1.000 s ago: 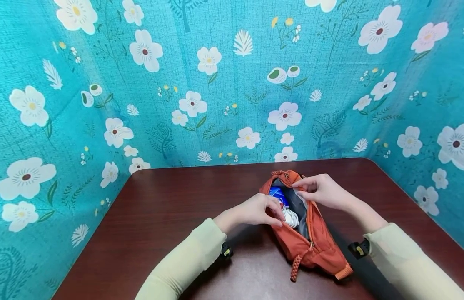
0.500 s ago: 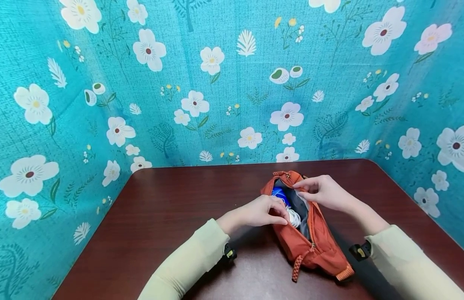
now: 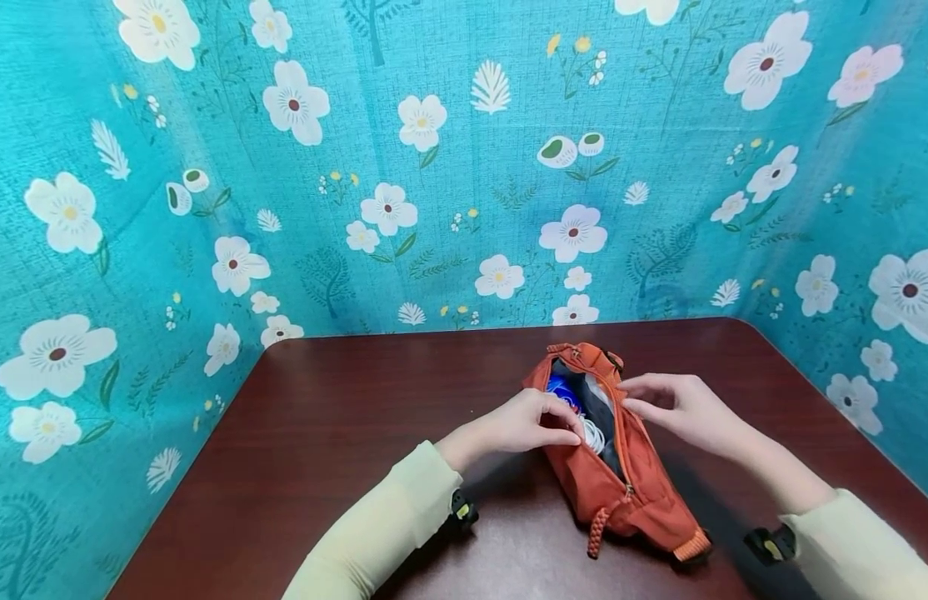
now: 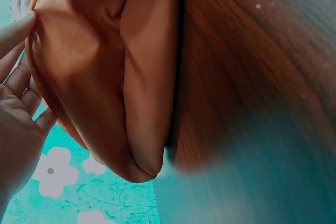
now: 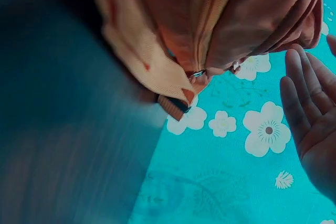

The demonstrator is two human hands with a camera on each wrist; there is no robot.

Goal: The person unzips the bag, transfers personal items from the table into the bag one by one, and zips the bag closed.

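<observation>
An orange-red waist bag (image 3: 644, 475) with a grey lining lies unzipped on the table. My left hand (image 3: 527, 421) pinches the left edge of its opening; the left wrist view shows thumb and fingers at the bag's rim (image 4: 39, 72). Inside the bag sit a blue packet (image 3: 563, 390) and a coiled white cable (image 3: 593, 435), both partly hidden by that hand. My right hand (image 3: 685, 408) is at the right edge of the opening, its fingers nearly straight. In the right wrist view the fingers (image 5: 302, 93) extend beside the bag and hold nothing.
The dark brown table (image 3: 344, 425) stretches left and behind the bag. A turquoise flowered curtain (image 3: 449, 192) surrounds its back and sides. A braided zip pull (image 3: 597, 533) hangs off the bag's near end, and an orange strap end (image 3: 691, 546) lies beside it.
My right hand has let go of the bag's right edge and drawn back to the right. The left hand has kept its hold, with a slight shift right.
</observation>
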